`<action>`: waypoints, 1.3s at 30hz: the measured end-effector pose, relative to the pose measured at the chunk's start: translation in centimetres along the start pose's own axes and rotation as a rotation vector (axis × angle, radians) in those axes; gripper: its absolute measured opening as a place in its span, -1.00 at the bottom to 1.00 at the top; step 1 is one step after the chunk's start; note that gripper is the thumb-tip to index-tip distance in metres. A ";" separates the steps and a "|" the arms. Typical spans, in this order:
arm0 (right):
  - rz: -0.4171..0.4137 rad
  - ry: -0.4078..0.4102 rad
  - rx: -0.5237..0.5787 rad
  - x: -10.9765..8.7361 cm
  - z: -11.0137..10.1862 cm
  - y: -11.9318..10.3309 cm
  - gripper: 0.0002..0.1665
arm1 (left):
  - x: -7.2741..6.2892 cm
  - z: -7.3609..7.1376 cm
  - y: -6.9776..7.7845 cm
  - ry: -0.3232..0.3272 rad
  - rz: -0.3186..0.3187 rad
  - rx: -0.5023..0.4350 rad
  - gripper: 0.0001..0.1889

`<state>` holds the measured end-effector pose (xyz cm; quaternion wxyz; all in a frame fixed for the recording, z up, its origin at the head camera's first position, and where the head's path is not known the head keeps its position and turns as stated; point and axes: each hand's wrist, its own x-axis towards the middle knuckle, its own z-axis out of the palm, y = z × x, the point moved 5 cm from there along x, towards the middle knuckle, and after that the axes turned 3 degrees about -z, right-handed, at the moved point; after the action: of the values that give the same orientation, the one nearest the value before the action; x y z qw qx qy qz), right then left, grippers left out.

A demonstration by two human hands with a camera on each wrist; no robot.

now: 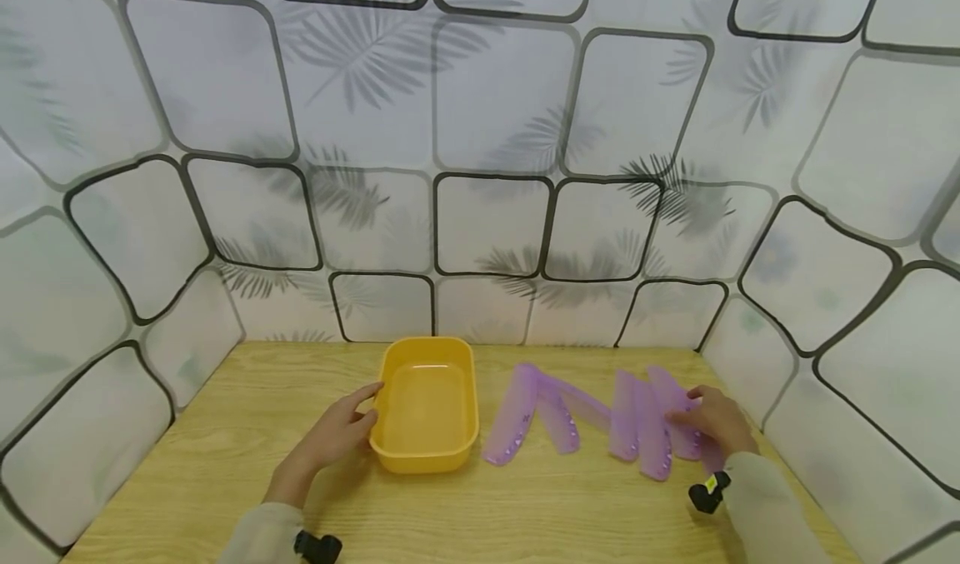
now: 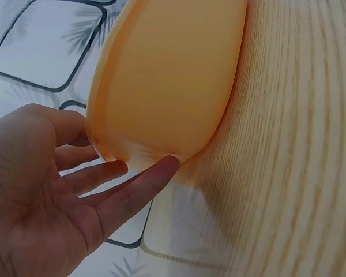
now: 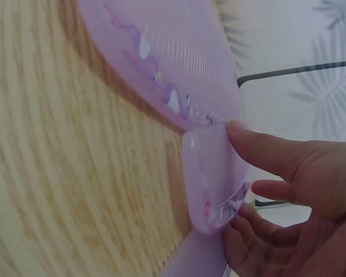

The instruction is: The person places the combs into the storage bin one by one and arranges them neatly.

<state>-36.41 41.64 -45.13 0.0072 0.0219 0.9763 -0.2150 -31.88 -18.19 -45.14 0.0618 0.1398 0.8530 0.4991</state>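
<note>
A yellow plastic tub stands on the table, left of the middle. At its left side is my left hand, whose fairly straight fingers touch the tub's outer wall in the left wrist view. Several translucent purple combs with printed patterns lie to the right, some overlapping. My right hand is over the rightmost combs. In the right wrist view, its thumb and fingers pinch a purple comb by its edges. Another comb lies beside that one, and a further one is partly hidden beneath.
Between the tub and the right-hand group lie a slanted comb, a shorter-looking comb and a comb partly covered by others. The wooden table meets patterned cloth walls at the back and sides.
</note>
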 end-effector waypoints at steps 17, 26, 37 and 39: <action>0.026 0.036 0.118 0.4 -0.4 1.3 -0.24 | 0.0 0.1 -0.3 0.003 0.009 0.006 -0.43; 0.076 0.035 0.419 0.5 -0.5 1.8 -0.32 | 0.1 0.0 -0.3 0.006 0.004 0.007 -0.43; 0.060 0.025 0.506 0.7 -0.2 0.7 -0.30 | 0.2 0.1 -0.5 0.013 -0.007 0.009 -0.42; 0.058 0.024 0.506 0.7 -0.2 0.5 -0.30 | 0.2 0.1 -0.5 0.008 0.001 0.010 -0.42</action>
<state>-37.14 42.19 -45.16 -0.0042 0.0537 0.8904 -0.4520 -32.13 -18.26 -45.63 0.0575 0.1384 0.8556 0.4954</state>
